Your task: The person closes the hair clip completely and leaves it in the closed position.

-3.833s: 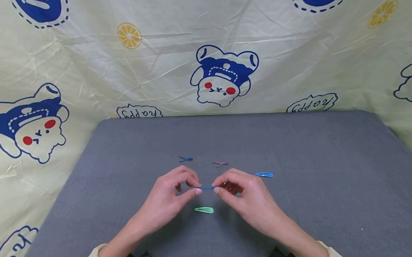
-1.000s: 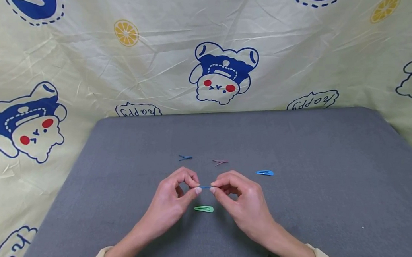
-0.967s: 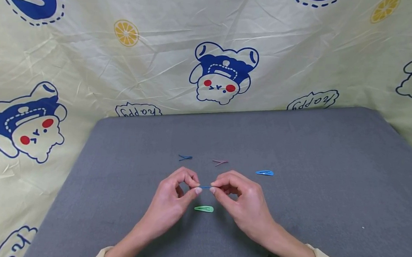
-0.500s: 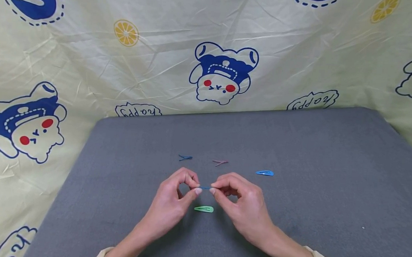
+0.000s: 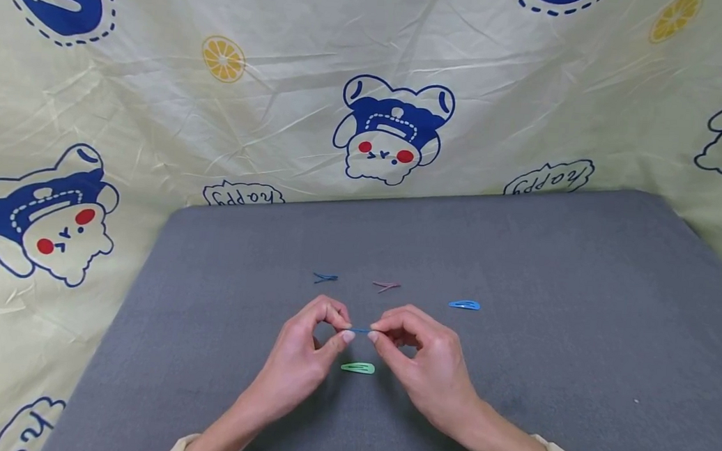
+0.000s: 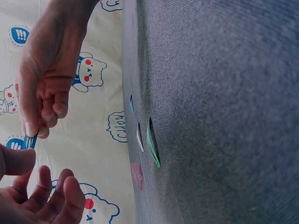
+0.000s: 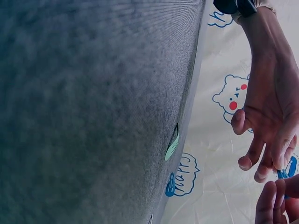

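In the head view, a slim blue hair clip [image 5: 360,330] is stretched level between my two hands, above the table. My left hand [image 5: 302,351] pinches its left end between thumb and index finger. The other end is pinched by my right hand [image 5: 430,359] in the same way. Fingertips cover both ends of the clip, and a short middle stretch shows, seen edge-on. The left wrist view shows the flat face of this blue hair clip [image 6: 30,141] between the two sets of fingertips. Just below the hands, a green snap hair clip [image 5: 358,368] lies on the table.
Beyond the hands lie a dark blue forked hair clip [image 5: 326,278], a pink forked hair clip [image 5: 386,286] and a blue snap hair clip [image 5: 464,305]. All rest on the grey cloth-covered table [image 5: 522,258]. A printed cartoon sheet [image 5: 280,129] hangs behind it.
Since the oldest frame, the held clip has turned slightly to a thinner, more level line, and the right forearm has shifted a little left. Over the last second the hands barely move.
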### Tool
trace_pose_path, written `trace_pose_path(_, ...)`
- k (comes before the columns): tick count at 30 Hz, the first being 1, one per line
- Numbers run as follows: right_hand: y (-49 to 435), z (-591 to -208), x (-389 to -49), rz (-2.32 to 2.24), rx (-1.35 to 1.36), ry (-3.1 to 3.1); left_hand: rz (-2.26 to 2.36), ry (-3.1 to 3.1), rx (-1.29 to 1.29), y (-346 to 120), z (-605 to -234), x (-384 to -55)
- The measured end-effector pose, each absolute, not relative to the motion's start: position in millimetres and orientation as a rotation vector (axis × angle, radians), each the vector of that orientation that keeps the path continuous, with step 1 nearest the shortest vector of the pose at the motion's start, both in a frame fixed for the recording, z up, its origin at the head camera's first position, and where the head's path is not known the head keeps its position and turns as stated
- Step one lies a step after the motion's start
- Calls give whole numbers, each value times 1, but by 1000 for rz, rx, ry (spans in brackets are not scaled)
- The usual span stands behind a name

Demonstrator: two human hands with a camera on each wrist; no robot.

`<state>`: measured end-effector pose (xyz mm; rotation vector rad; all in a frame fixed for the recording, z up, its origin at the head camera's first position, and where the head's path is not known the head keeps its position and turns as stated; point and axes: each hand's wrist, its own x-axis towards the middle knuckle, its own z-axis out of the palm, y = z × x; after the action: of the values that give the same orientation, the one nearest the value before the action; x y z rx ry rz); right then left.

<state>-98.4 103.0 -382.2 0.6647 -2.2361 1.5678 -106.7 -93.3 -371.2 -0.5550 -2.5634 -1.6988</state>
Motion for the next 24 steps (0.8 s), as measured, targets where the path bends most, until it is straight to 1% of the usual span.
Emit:
trace_pose_path(13,106,-375,-102,1748,560,-2332,-2029,-2552,-487,-97,-366,-111)
trace_pose_path(18,105,-375,-101,1714,573,-2322,-1979,-2538,-505,-96,-368,-110)
trace_pose_path(24,104,-377,-100,1563,675,-2242,-1911,-2508,-489,-92,-372,-106)
